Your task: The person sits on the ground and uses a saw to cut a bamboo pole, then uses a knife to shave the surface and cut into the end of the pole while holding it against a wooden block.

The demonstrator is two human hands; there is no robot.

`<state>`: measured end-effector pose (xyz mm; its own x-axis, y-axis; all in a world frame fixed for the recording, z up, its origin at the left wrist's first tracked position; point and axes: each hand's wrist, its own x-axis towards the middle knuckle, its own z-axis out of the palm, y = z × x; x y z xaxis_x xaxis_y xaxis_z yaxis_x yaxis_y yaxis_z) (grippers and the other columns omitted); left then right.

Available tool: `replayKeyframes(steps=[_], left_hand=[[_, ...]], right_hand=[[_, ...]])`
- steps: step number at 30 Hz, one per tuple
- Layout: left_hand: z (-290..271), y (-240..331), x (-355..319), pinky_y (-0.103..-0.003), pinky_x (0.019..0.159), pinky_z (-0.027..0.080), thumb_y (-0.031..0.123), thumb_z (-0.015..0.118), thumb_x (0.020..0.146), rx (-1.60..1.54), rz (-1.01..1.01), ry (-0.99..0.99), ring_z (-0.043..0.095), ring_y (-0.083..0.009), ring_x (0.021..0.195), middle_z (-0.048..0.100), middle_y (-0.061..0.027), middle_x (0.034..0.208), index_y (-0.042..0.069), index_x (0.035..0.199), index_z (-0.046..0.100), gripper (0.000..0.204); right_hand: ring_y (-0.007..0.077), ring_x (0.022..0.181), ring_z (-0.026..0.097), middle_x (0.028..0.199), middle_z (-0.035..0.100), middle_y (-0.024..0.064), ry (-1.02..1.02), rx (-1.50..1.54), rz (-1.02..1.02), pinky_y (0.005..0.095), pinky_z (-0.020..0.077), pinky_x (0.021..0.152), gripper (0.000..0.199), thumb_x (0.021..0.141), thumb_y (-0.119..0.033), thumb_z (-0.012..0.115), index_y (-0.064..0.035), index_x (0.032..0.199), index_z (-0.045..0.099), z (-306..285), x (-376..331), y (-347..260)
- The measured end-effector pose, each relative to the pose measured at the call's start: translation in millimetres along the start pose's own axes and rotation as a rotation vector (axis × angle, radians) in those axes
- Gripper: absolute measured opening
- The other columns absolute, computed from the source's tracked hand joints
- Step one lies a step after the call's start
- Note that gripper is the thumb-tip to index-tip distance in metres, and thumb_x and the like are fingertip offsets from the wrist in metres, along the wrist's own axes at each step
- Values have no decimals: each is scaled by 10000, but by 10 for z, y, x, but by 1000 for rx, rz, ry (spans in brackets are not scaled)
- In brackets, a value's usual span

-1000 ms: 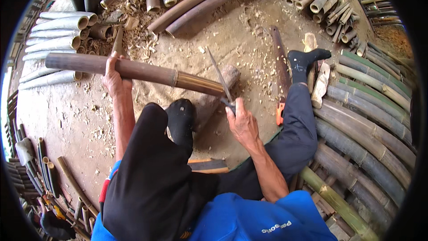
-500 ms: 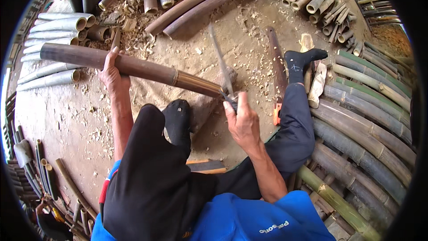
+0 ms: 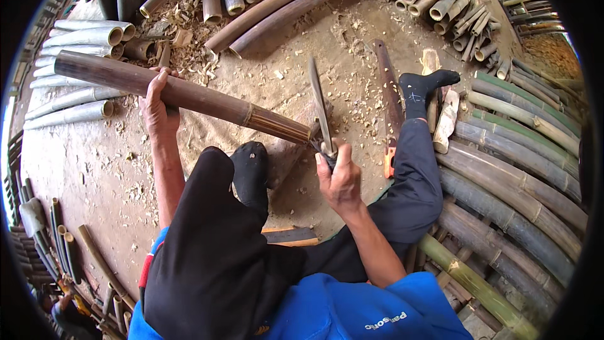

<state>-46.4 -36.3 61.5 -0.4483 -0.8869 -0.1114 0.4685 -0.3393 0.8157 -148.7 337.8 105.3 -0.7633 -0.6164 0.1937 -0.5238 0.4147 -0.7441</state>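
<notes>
My left hand (image 3: pixel 161 104) is wrapped round a dark brown bamboo tube (image 3: pixel 207 97), which slopes down to the right across my front. Its right end has pale, shaved strips past the node and lies over a block (image 3: pixel 283 167) beside my foot. In my closed right hand (image 3: pixel 341 179) is the dark handle of a knife (image 3: pixel 318 101). The long blade points away from me, just right of the tube's shaved end. Whether blade and bamboo touch at the handle end is too small to tell.
Pale shavings litter the floor (image 3: pixel 214 211). Bamboo tubes (image 3: pixel 88 38) lie at left, with more stacked at the far right (image 3: pixel 440 0). Long poles (image 3: pixel 516 189) line the right side. A saw with an orange handle (image 3: pixel 389 162) lies by my right leg. Another person (image 3: pixel 66 315) is at lower left.
My right hand has come slightly toward me. The knife blade, blurred before, now shows clearly, its tip lower and farther right. The tube's shaved end has shifted slightly; my left hand still grips it.
</notes>
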Motion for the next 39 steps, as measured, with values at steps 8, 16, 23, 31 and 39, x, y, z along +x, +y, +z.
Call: replayKeyframes(steps=[8, 16, 23, 31, 39], left_hand=[[157, -197, 141, -404, 738, 608, 65, 873, 742, 5, -6, 326, 669, -229, 820, 647, -112, 988, -12, 1213, 565, 568], [272, -271, 31, -365, 738, 589, 15, 877, 723, 166, 83, 378, 674, -209, 811, 672, -100, 954, -28, 1199, 583, 561], [87, -125, 20, -373, 740, 590, 30, 864, 739, 150, 90, 266, 686, -214, 785, 686, -106, 911, -30, 1151, 590, 498], [368, -200, -12, -413, 719, 599, 26, 825, 761, 84, 86, 156, 692, -241, 743, 689, -115, 897, -6, 1101, 580, 421], [-109, 5, -95, -379, 889, 530, 104, 792, 832, 78, 15, -34, 669, -212, 929, 678, -90, 1032, 40, 1178, 592, 405]], right_hand=[[509, 782, 660, 857, 674, 271, -309, -215, 325, 569, 528, 650, 287, 1000, -248, 609, -41, 1077, 425, -21, 232, 43], [439, 739, 695, 850, 683, 235, -172, -211, 178, 495, 556, 625, 295, 988, -213, 626, -1, 1145, 494, 166, -173, 460], [494, 823, 678, 910, 681, 265, -281, -164, 251, 569, 527, 679, 284, 1022, -271, 564, -21, 1086, 447, -114, 137, -280], [513, 867, 674, 899, 680, 331, -437, -402, 485, 585, 527, 735, 330, 1011, -311, 570, -14, 1083, 447, 10, 71, 516], [483, 830, 677, 880, 691, 286, -217, -52, 216, 524, 535, 678, 306, 1013, -277, 587, -27, 1130, 455, -44, 13, -99]])
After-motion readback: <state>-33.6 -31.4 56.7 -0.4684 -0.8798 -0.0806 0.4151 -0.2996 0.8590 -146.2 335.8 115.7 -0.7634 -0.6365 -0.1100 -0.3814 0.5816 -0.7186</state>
